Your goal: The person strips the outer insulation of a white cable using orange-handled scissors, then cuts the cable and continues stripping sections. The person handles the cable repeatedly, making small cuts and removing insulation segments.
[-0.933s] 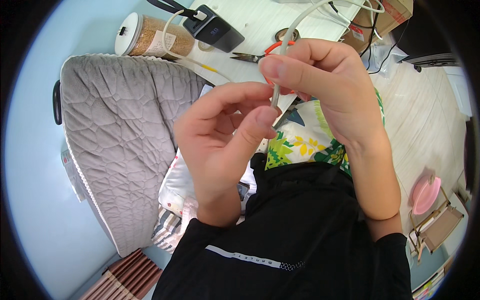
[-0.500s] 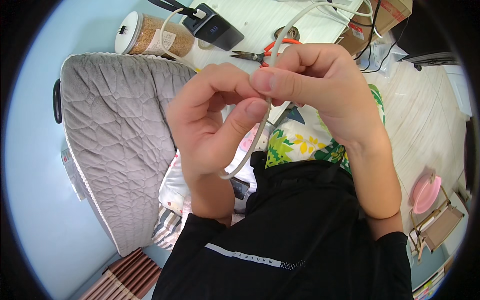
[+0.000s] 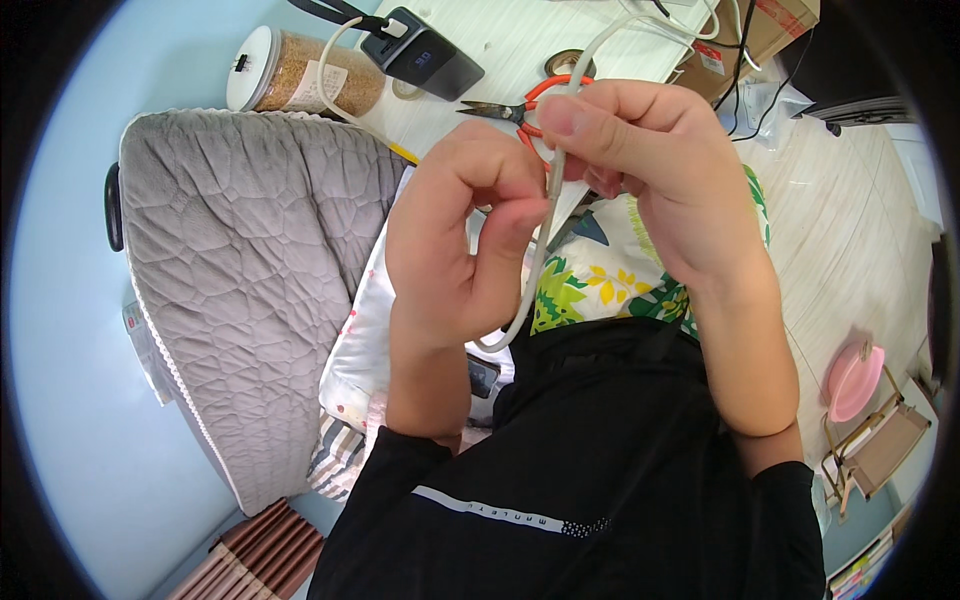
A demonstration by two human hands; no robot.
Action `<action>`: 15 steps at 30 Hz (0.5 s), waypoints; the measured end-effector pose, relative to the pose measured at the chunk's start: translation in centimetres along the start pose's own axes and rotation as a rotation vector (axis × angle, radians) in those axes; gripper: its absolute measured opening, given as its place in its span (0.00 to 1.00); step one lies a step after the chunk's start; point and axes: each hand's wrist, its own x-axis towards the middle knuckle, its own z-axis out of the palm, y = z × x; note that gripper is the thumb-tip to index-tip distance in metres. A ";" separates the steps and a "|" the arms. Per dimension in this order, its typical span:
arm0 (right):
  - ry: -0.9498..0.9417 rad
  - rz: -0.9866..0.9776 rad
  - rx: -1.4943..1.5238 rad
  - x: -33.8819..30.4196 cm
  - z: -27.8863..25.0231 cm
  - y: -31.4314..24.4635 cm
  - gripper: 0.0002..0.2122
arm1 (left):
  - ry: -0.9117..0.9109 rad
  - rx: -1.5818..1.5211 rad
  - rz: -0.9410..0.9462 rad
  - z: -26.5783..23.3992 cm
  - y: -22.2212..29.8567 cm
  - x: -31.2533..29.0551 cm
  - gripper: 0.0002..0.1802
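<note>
A whitish cable (image 3: 546,228) runs down between my hands, arching over from the tabletop and curling in a loose end loop below. My right hand (image 3: 650,150) pinches it higher up between thumb and fingers. Just below, my left hand (image 3: 450,235) is closed at the fingertips on the same cable, thumb against forefinger. Behind the hands lie scissors (image 3: 512,110) with dark blades and orange handles, partly covered by my right hand and the cable. A roll of tape (image 3: 569,65) sits beyond them on the table.
On the white table (image 3: 515,35) stand a dark power bank (image 3: 425,58) with a plugged-in cable and a clear jar (image 3: 315,75) of grain-like bits. A grey quilted cover (image 3: 250,280) is at left, a cardboard box (image 3: 765,35) far right. A pink basin (image 3: 853,383) is lower right.
My left hand has shifted right and its fingertips have drawn a little apart from my right hand's. My right thumb has moved slightly up along the cable.
</note>
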 end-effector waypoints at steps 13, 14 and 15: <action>-0.028 -0.016 -0.078 -0.1 0.5 0.0 0.09 | -0.047 0.080 -0.072 -1.5 1.4 1.4 0.05; -0.026 -0.010 -0.092 -0.1 0.4 0.1 0.09 | -0.065 0.098 -0.102 -1.6 1.6 1.6 0.04; -0.024 -0.003 -0.106 -0.1 0.4 0.1 0.09 | -0.083 0.116 -0.133 -1.6 1.7 1.7 0.04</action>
